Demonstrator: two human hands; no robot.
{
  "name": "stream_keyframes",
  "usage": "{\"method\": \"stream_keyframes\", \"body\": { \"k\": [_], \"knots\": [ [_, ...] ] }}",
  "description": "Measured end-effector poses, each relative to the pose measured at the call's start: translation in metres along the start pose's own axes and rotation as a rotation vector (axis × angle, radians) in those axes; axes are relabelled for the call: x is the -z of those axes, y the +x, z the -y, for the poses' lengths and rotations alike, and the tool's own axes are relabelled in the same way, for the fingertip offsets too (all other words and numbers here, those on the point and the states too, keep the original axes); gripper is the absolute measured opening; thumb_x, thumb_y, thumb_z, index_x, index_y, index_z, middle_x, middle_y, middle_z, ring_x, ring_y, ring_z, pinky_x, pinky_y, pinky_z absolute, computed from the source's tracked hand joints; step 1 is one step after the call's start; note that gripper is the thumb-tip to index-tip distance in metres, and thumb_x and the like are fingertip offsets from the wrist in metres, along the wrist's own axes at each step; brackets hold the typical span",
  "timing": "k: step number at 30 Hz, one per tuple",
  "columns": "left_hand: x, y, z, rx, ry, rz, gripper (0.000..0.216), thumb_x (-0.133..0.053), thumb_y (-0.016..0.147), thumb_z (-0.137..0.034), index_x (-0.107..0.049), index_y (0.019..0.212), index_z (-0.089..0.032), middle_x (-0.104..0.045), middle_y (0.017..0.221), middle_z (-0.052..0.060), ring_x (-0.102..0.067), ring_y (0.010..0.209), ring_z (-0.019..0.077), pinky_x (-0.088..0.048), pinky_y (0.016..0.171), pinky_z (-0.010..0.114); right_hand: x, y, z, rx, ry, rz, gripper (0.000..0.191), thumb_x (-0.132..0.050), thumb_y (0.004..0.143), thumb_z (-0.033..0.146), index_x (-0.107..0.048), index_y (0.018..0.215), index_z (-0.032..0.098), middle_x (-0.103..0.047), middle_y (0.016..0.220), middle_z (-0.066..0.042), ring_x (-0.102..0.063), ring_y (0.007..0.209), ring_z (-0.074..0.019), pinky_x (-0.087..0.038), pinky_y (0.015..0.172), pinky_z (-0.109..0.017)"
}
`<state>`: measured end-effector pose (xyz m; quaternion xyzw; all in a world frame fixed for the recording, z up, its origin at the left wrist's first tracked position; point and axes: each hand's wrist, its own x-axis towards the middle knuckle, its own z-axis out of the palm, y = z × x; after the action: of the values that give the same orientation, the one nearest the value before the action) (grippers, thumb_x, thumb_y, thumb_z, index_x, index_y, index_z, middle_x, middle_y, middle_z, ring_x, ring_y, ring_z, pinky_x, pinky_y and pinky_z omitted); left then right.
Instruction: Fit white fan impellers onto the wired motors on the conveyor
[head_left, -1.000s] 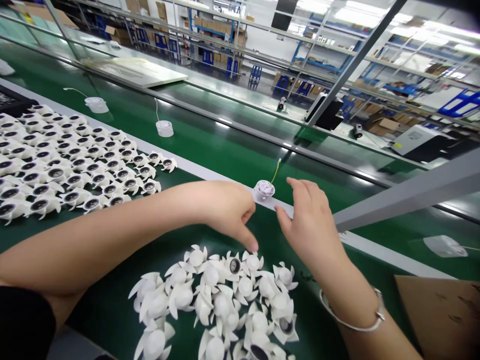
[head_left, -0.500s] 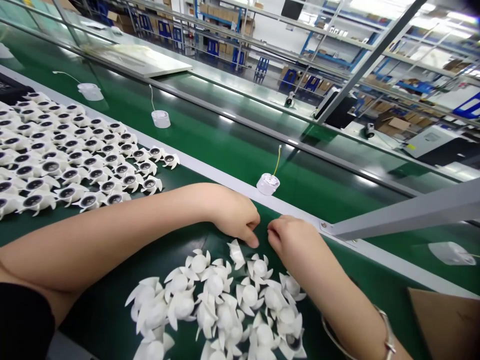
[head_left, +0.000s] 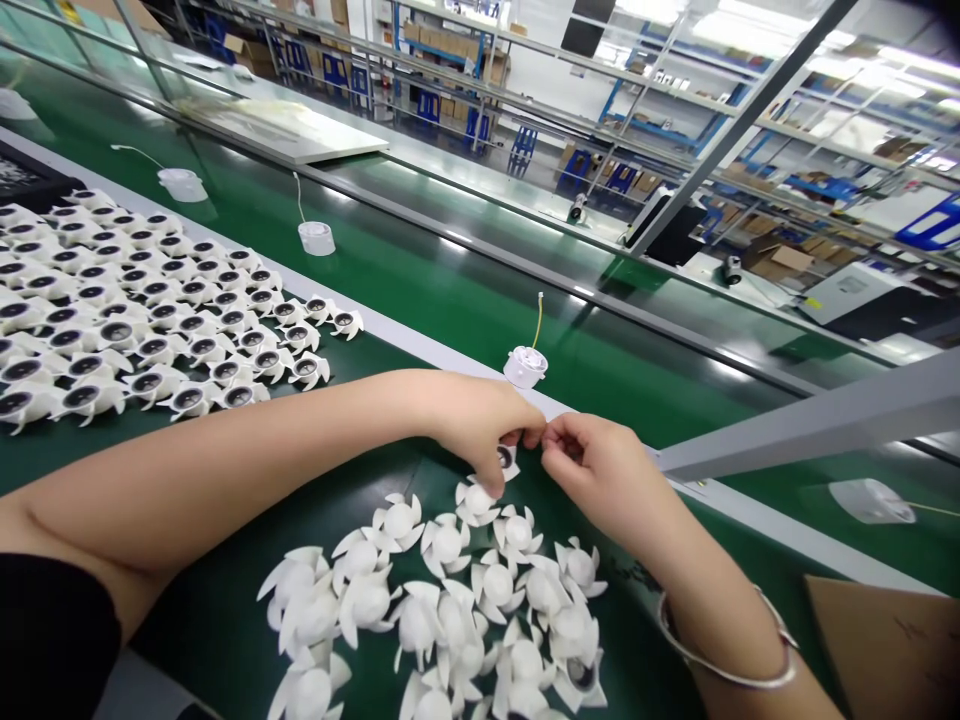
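My left hand (head_left: 487,425) is curled over a small white fan wheel (head_left: 508,461) whose dark hub shows under the fingers. The thumb reaches down beside another white fan wheel (head_left: 475,503) lying dome up. Close by, fingertips almost touching the left ones, my right hand (head_left: 596,455) is closed in a pinch; whatever is between its fingers is hidden. Below both hands lies a loose pile of white fan wheels (head_left: 456,625), mostly dome up, one with its dark hub showing (head_left: 581,672).
Rows of fan wheels (head_left: 157,348), hubs up, cover the left of the green bench. Beyond the pale rail, round white housings with wires (head_left: 525,368) stand on a green conveyor (head_left: 420,300). A grey post (head_left: 817,420) slants at right, above cardboard (head_left: 885,640).
A fan wheel with its dark hub up now shows beneath my left fingers. My hands have come closer together. The housings on the conveyor have shifted slightly left.
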<state>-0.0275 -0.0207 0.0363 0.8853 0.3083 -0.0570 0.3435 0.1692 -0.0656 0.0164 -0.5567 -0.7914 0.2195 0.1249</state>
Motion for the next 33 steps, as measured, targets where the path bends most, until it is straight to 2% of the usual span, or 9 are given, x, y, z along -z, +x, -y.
{"method": "stream_keyframes", "body": {
  "k": [3, 9, 16, 23, 26, 28, 29, 31, 33],
  "knots": [
    [-0.005, 0.011, 0.016, -0.041, -0.197, -0.085, 0.066, -0.084, 0.06, -0.036, -0.054, 0.118, -0.025, -0.067, 0.105, 0.0, -0.063, 0.091, 0.0187, -0.043, 0.069, 0.027, 0.002, 0.001, -0.003, 0.024, 0.153, 0.013, 0.011, -0.053, 0.079, 0.02, -0.057, 0.069, 0.02, -0.058, 0.063, 0.003, -0.049, 0.056, -0.0133, -0.035, 0.052, -0.024],
    [-0.014, 0.022, 0.029, -0.101, -0.433, -0.114, 0.072, -0.086, 0.058, -0.028, -0.05, 0.12, -0.023, -0.071, 0.098, 0.0, -0.064, 0.09, 0.0185, -0.046, 0.078, 0.029, -0.011, 0.004, -0.005, 0.067, 0.076, 0.054, 0.01, -0.056, 0.079, 0.019, -0.056, 0.07, 0.02, -0.058, 0.068, 0.003, -0.048, 0.06, -0.0135, -0.036, 0.056, -0.025],
    [-0.013, 0.021, 0.03, -0.09, -0.451, -0.108, 0.077, -0.084, 0.056, -0.019, -0.047, 0.123, -0.024, -0.071, 0.099, 0.0, -0.065, 0.093, 0.0195, -0.048, 0.077, 0.029, -0.018, 0.002, -0.003, 0.152, -0.2, -0.022, 0.01, -0.059, 0.084, 0.019, -0.058, 0.074, 0.019, -0.061, 0.077, -0.003, -0.054, 0.066, -0.017, -0.035, 0.057, -0.028],
    [-0.015, 0.023, 0.032, -0.059, -0.453, -0.104, 0.088, -0.083, 0.054, -0.02, -0.042, 0.131, -0.026, -0.07, 0.102, -0.001, -0.065, 0.094, 0.02, -0.049, 0.077, 0.03, -0.017, -0.001, 0.006, 0.451, -0.539, -0.062, 0.018, -0.05, 0.09, 0.015, -0.063, 0.077, 0.016, -0.059, 0.072, -0.006, -0.054, 0.061, -0.0186, -0.033, 0.054, -0.031],
    [-0.015, 0.021, 0.03, -0.041, -0.455, -0.1, 0.088, -0.084, 0.054, -0.023, -0.041, 0.131, -0.027, -0.069, 0.104, -0.001, -0.064, 0.095, 0.0198, -0.049, 0.077, 0.029, -0.013, -0.01, 0.016, 0.483, -0.606, 0.0, 0.02, -0.049, 0.086, 0.01, -0.066, 0.078, 0.017, -0.06, 0.07, -0.006, -0.055, 0.059, -0.0183, -0.032, 0.054, -0.032],
    [-0.014, 0.02, 0.029, -0.043, -0.45, -0.103, 0.089, -0.085, 0.055, -0.028, -0.041, 0.132, -0.027, -0.068, 0.105, 0.0, -0.063, 0.096, 0.0194, -0.049, 0.077, 0.029, -0.004, -0.022, 0.008, 0.376, -0.581, 0.067, 0.019, -0.051, 0.085, 0.012, -0.067, 0.08, 0.02, -0.062, 0.073, -0.006, -0.056, 0.057, -0.0179, -0.032, 0.052, -0.031],
    [-0.013, 0.02, 0.029, -0.047, -0.447, -0.103, 0.089, -0.085, 0.055, -0.032, -0.041, 0.133, -0.026, -0.068, 0.106, 0.0, -0.062, 0.095, 0.0192, -0.048, 0.077, 0.029, 0.005, -0.029, -0.003, 0.27, -0.561, 0.078, 0.018, -0.051, 0.084, 0.016, -0.067, 0.078, 0.023, -0.063, 0.074, -0.007, -0.056, 0.056, -0.0184, -0.033, 0.051, -0.032],
    [-0.012, 0.019, 0.029, -0.053, -0.446, -0.098, 0.09, -0.086, 0.056, -0.036, -0.041, 0.134, -0.025, -0.068, 0.107, 0.0, -0.061, 0.095, 0.0188, -0.048, 0.078, 0.029, 0.031, -0.045, -0.039, -0.024, -0.531, 0.034, 0.019, -0.052, 0.084, 0.03, -0.065, 0.071, 0.027, -0.065, 0.076, -0.009, -0.057, 0.054, -0.0207, -0.034, 0.05, -0.035],
    [-0.012, 0.02, 0.031, -0.059, -0.454, -0.091, 0.091, -0.085, 0.058, -0.039, -0.04, 0.136, -0.025, -0.067, 0.109, 0.001, -0.06, 0.094, 0.0181, -0.048, 0.079, 0.029, 0.068, -0.058, -0.084, -0.338, -0.524, -0.017, 0.03, -0.053, 0.082, 0.048, -0.062, 0.06, 0.031, -0.062, 0.066, -0.013, -0.058, 0.054, -0.0247, -0.035, 0.052, -0.041]
  ]
}}
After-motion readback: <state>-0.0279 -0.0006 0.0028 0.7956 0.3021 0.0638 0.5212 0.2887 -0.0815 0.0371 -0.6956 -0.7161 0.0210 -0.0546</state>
